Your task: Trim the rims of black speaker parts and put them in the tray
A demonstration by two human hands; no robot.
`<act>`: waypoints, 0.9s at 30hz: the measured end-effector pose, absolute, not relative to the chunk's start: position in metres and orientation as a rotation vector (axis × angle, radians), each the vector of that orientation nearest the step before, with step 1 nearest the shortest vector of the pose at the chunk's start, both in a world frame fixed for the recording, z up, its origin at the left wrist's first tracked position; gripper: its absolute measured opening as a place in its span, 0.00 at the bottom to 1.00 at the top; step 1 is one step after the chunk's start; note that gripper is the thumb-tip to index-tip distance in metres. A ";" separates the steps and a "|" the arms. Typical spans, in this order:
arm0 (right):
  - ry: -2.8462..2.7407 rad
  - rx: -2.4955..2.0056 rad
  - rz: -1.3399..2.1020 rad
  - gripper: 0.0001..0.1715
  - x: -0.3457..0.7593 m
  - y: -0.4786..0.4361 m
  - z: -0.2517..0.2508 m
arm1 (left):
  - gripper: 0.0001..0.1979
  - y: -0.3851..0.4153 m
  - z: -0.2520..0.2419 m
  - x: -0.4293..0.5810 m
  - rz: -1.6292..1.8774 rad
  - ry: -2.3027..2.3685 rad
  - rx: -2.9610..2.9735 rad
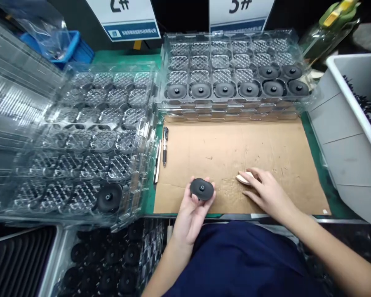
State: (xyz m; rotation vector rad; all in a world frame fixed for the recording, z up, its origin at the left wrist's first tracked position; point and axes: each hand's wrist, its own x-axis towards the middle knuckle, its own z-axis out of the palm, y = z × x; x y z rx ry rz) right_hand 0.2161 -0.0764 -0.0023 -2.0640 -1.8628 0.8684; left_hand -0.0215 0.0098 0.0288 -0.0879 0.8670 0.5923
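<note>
My left hand point(193, 212) grips a black round disc point(200, 190) with a small hub at its centre, face up, above the near edge of a cardboard sheet point(204, 144). To the right, my right hand point(262, 187) rests low over the cardboard, fingers curled over a small pale pad point(245, 177) whose kind I cannot make out. Its thumb lies apart from the pad. Left of the sheet is a clear plastic tray point(89, 140) with a single similar disc point(109, 197) in its near right corner.
Behind the cardboard, stacked clear trays point(231, 105) hold several black discs in the nearer rows. A pen point(165, 146) lies at the cardboard's left edge. A white bin point(349, 123) with black parts stands right; a blue bin point(77, 47) is back left. Below sit more disc-filled trays point(105, 260).
</note>
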 end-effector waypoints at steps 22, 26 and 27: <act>-1.473 -2.116 0.914 0.26 0.203 -0.057 -0.004 | 0.26 0.024 0.009 0.014 0.643 1.036 0.129; -1.380 -2.142 0.876 0.23 0.214 -0.045 -0.008 | 0.24 0.024 0.004 0.016 0.662 1.059 0.138; -1.420 -2.159 0.862 0.23 0.220 -0.040 -0.012 | 0.24 0.024 0.003 0.017 0.668 1.062 0.146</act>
